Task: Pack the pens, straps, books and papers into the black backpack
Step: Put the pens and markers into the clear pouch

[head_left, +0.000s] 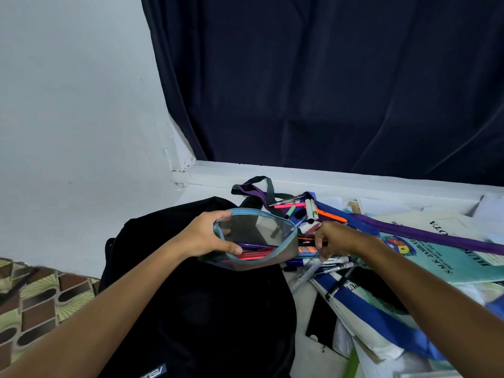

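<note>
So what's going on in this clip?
A person is filling a clear pencil pouch held over the black backpack. The left hand grips the pouch's open rim; the right hand pinches pens at its mouth. Several pens already lie inside. More loose pens, purple straps and books lie on the right.

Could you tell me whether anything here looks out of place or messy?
Yes: loose pens lie scattered at odd angles over the heaped books right of the backpack, outside the pencil case.
</note>
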Demonstrator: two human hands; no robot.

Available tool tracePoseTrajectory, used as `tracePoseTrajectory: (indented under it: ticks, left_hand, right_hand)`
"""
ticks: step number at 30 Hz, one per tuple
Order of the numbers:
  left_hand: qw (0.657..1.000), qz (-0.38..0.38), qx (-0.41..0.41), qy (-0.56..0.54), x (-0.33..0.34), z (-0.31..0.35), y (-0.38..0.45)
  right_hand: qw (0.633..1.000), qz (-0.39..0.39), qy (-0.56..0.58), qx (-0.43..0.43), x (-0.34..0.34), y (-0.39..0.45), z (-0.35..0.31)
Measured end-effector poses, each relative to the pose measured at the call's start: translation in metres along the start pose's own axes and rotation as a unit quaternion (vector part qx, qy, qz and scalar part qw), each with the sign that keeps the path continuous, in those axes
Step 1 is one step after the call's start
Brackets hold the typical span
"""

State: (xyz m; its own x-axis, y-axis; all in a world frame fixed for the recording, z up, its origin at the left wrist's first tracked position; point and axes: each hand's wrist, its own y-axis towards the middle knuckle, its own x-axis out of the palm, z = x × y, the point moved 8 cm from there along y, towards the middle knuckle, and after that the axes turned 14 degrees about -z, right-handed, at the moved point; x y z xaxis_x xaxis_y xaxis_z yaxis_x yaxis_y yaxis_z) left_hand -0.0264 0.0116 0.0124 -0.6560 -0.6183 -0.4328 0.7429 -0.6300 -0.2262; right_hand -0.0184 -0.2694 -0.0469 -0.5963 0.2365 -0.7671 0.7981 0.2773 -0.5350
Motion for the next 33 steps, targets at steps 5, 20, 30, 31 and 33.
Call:
tracePoseTrajectory:
  ticks: [5, 20, 30, 31, 33]
  left_hand:
    - [1.0, 0.009, 0.001, 0.002, -0.002, -0.003, -0.001]
    - [1.0, 0.011, -0.018, -0.008, -0.002, -0.005, -0.001]
    - [0.998, 0.025, -0.055, 0.029, -0.009, -0.016, -0.002]
    - [0.997, 0.025, -0.058, 0.033, -0.009, -0.016, -0.003]
    - [0.997, 0.025, -0.058, 0.033, -0.009, -0.015, -0.004]
  right_hand:
    - [0.998, -0.02, 0.053, 0.01, -0.005, -0.004, 0.008]
    - [0.838, 0.22, 0.491, -0.096, -0.11, -0.08, 0.04]
    - [0.901, 0.135, 0.38, -0.16, -0.081, -0.055, -0.093]
    - [0.908, 0.103, 0.375, -0.157, -0.072, -0.049, -0.104]
    - [0.917, 0.06, 0.368, -0.141, -0.058, -0.04, -0.119]
